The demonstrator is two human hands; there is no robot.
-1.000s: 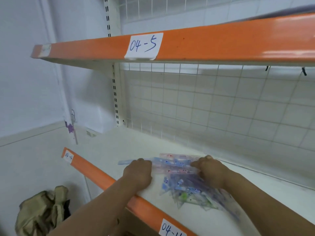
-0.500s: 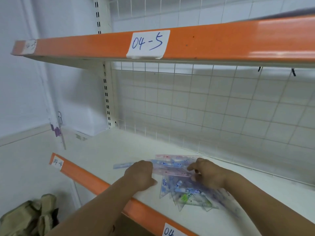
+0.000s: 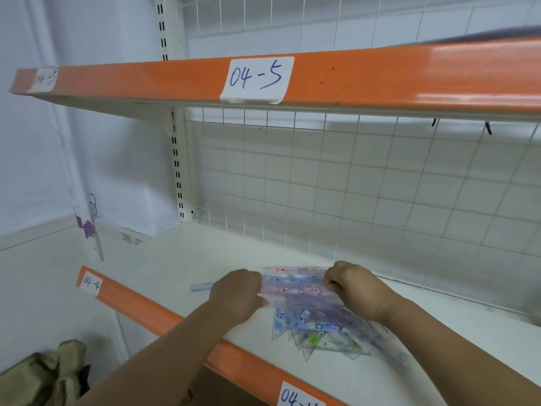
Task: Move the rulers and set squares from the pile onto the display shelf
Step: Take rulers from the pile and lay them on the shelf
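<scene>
A pile of clear plastic rulers [image 3: 292,284] in pink and blue print lies on the white display shelf [image 3: 187,259]. Set squares [image 3: 319,338] fan out under them toward the front edge. My left hand [image 3: 237,294] grips the left end of the ruler stack with curled fingers. My right hand [image 3: 354,285] pinches the stack's right end. One blue ruler [image 3: 202,286] sticks out to the left past my left hand.
An orange-edged upper shelf labelled 04-5 [image 3: 257,79] hangs overhead. A wire grid panel [image 3: 366,189] backs the shelf. The orange front lip [image 3: 140,309] carries paper labels. An olive bag [image 3: 41,376] sits on the floor at lower left.
The view has shifted slightly to the left. Both hands keep their hold on the ruler stack, my right hand's fingers curling tighter at its end.
</scene>
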